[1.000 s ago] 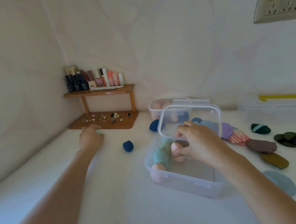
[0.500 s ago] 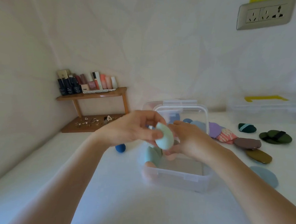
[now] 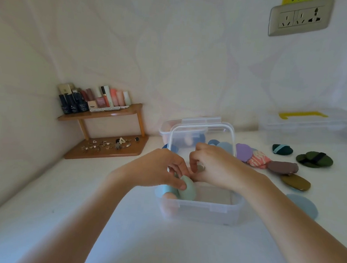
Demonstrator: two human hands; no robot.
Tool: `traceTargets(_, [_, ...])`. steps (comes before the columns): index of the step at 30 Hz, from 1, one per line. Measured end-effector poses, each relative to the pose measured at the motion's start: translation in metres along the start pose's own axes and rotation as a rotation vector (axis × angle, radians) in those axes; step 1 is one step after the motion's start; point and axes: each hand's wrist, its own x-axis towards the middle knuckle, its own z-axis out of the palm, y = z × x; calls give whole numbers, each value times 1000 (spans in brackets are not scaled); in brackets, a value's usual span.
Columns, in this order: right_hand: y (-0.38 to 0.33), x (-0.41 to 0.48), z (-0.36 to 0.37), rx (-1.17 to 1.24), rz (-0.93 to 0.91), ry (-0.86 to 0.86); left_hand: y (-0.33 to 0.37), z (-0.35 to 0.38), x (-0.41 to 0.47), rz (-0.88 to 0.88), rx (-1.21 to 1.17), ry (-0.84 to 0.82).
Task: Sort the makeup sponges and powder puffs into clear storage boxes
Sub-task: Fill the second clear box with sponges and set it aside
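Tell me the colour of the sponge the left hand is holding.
The sponge in the left hand is pale mint green; the head view shows it.

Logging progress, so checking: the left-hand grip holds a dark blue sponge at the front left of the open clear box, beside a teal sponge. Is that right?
Only the colour is wrong. The head view shows the left-hand grip holding a mint green sponge, not a dark blue one, at the front left of the open clear box, beside a teal sponge.

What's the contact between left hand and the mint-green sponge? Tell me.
Touching. The head view shows the left hand pinching the mint-green sponge, thumb pressed on it.
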Motion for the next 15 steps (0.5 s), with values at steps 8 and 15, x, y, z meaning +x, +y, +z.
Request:
traceTargets(8, [3,-5,-6,2,79,-148,-4,13,7,-53,131,120])
traceTargets(15, [-11,-2,14,-316,71,-17,-10,7,9,-11,98,123])
